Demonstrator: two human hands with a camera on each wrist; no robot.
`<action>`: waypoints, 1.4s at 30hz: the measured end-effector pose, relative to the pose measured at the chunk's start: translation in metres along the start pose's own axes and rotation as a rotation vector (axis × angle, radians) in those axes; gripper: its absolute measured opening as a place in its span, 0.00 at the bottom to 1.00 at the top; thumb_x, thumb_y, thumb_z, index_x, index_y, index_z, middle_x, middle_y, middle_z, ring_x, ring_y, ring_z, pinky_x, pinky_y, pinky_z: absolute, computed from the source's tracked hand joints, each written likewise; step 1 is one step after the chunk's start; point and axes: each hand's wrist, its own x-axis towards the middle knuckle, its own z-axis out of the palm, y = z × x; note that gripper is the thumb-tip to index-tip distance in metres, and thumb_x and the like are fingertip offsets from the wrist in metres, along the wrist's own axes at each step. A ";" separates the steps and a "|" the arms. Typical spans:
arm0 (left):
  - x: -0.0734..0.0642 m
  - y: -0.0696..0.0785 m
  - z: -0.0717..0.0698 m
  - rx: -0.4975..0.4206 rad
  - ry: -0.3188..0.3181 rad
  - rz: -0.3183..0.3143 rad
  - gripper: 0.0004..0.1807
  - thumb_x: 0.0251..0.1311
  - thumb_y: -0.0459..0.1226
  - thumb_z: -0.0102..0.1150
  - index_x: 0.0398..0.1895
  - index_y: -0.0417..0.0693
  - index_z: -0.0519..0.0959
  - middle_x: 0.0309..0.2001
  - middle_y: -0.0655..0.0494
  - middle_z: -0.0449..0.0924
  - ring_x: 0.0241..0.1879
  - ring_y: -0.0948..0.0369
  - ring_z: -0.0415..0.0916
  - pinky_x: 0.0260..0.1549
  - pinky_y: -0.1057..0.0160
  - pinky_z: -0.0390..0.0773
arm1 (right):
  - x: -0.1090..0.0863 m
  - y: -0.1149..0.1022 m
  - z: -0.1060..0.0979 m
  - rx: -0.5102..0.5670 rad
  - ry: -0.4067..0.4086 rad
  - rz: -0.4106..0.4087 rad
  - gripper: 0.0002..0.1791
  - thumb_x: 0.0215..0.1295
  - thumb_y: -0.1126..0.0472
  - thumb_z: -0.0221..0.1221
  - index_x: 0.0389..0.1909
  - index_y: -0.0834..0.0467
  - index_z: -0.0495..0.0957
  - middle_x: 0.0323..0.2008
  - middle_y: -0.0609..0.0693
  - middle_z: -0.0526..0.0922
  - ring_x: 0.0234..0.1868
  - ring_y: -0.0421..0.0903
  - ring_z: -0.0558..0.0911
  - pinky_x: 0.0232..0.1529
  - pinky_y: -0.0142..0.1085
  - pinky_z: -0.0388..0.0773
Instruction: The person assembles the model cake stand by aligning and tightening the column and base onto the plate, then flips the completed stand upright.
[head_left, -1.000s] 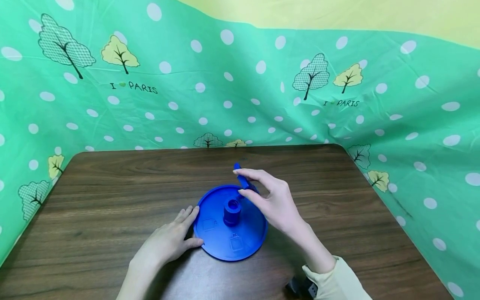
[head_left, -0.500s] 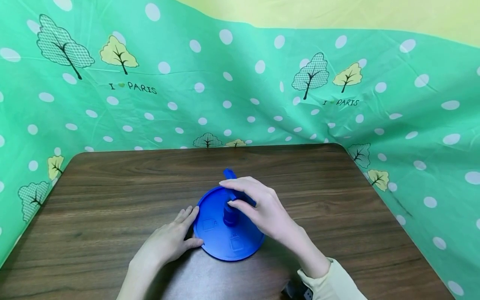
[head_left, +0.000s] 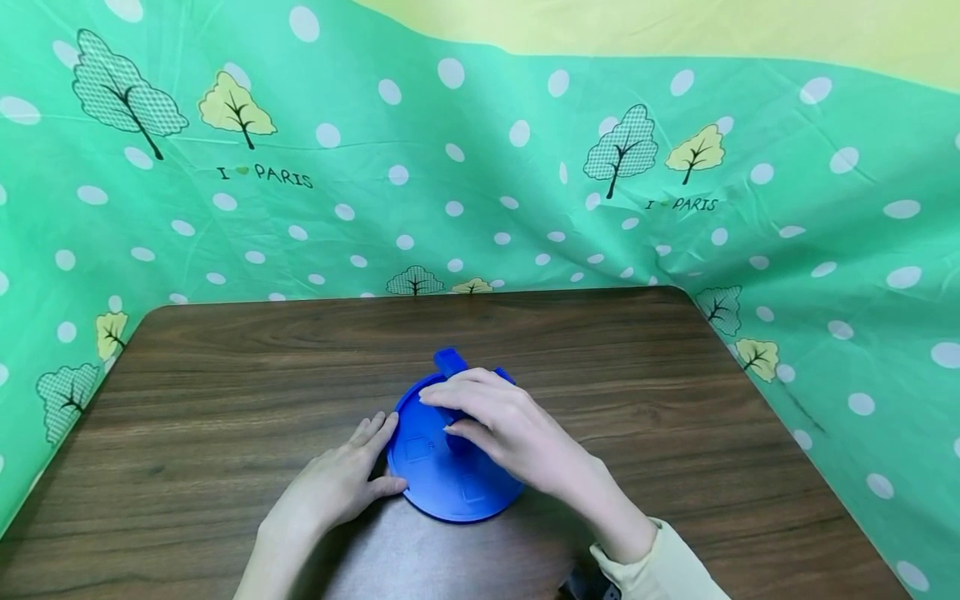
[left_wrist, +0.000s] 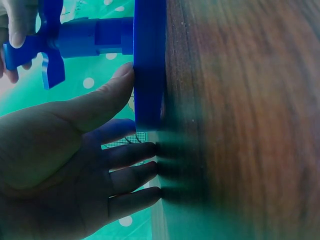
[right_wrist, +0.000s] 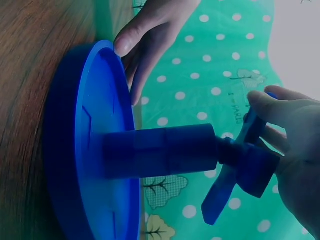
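Note:
A round blue disc [head_left: 420, 487] with a raised rim lies on the wooden table. From its middle rises a blue post [right_wrist: 160, 150]. My left hand [head_left: 337, 479] rests against the disc's left side, thumb on the rim and fingers straight, with several fingertips down at the table in the left wrist view. In my right hand [head_left: 517, 429] is a blue piece with several arms [head_left: 450, 362], pinched by one of those arms. The right wrist view shows this piece's hub [right_wrist: 257, 170] in line with the post, its narrow stub right at the post's end. From the head view, that joint is hidden under the right hand.
The brown table [head_left: 262, 375] extends around the disc on all sides. A green dotted cloth [head_left: 465, 183] hangs behind and beside it. Near the front edge, a black device [head_left: 588, 583] shows by the right sleeve [head_left: 660, 567].
My right hand has carried the armed blue piece leftward and toward me, from above the disc's far right edge to over the central post. The left hand and the disc stay put.

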 end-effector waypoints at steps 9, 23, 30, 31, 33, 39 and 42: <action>-0.001 -0.001 0.000 0.005 0.004 -0.002 0.47 0.65 0.56 0.65 0.82 0.52 0.57 0.81 0.42 0.56 0.79 0.40 0.56 0.65 0.25 0.65 | 0.000 -0.003 0.006 -0.127 -0.057 -0.080 0.25 0.62 0.66 0.70 0.61 0.51 0.80 0.56 0.43 0.86 0.61 0.43 0.81 0.64 0.38 0.79; 0.000 0.000 0.000 -0.007 -0.006 0.002 0.48 0.65 0.56 0.64 0.82 0.51 0.56 0.82 0.41 0.55 0.80 0.40 0.55 0.67 0.26 0.65 | -0.002 -0.013 0.011 -0.193 -0.149 -0.038 0.27 0.60 0.63 0.72 0.62 0.48 0.81 0.56 0.37 0.87 0.62 0.40 0.80 0.71 0.39 0.72; -0.001 0.000 0.000 -0.006 0.000 0.003 0.47 0.65 0.56 0.64 0.82 0.51 0.57 0.81 0.42 0.55 0.80 0.40 0.56 0.66 0.26 0.65 | -0.005 -0.010 0.010 -0.164 -0.126 -0.024 0.26 0.63 0.59 0.71 0.63 0.50 0.81 0.60 0.41 0.86 0.67 0.43 0.79 0.73 0.44 0.71; -0.001 0.000 0.001 -0.004 0.001 0.005 0.47 0.65 0.56 0.64 0.82 0.51 0.57 0.81 0.42 0.56 0.80 0.40 0.56 0.66 0.26 0.65 | -0.006 -0.009 0.010 -0.157 -0.105 -0.023 0.25 0.64 0.58 0.70 0.62 0.51 0.81 0.60 0.42 0.85 0.68 0.44 0.79 0.73 0.44 0.72; -0.001 0.000 0.001 -0.001 0.007 0.008 0.47 0.65 0.56 0.64 0.82 0.50 0.57 0.81 0.42 0.56 0.79 0.40 0.56 0.66 0.26 0.65 | -0.009 -0.007 0.007 -0.140 -0.051 -0.006 0.23 0.66 0.55 0.69 0.62 0.51 0.82 0.62 0.45 0.85 0.69 0.47 0.78 0.73 0.46 0.72; -0.001 0.000 0.001 0.012 0.019 0.014 0.47 0.64 0.57 0.64 0.82 0.51 0.58 0.81 0.41 0.57 0.79 0.40 0.57 0.65 0.26 0.66 | -0.019 0.001 -0.004 -0.096 0.066 0.198 0.25 0.69 0.52 0.67 0.65 0.52 0.80 0.66 0.47 0.81 0.75 0.48 0.72 0.76 0.52 0.67; -0.001 -0.001 0.001 0.013 0.020 0.015 0.48 0.65 0.57 0.64 0.82 0.50 0.57 0.81 0.42 0.56 0.79 0.40 0.57 0.66 0.26 0.66 | -0.023 0.008 -0.008 -0.072 0.043 0.330 0.27 0.70 0.50 0.65 0.68 0.49 0.77 0.70 0.45 0.77 0.79 0.47 0.66 0.78 0.56 0.63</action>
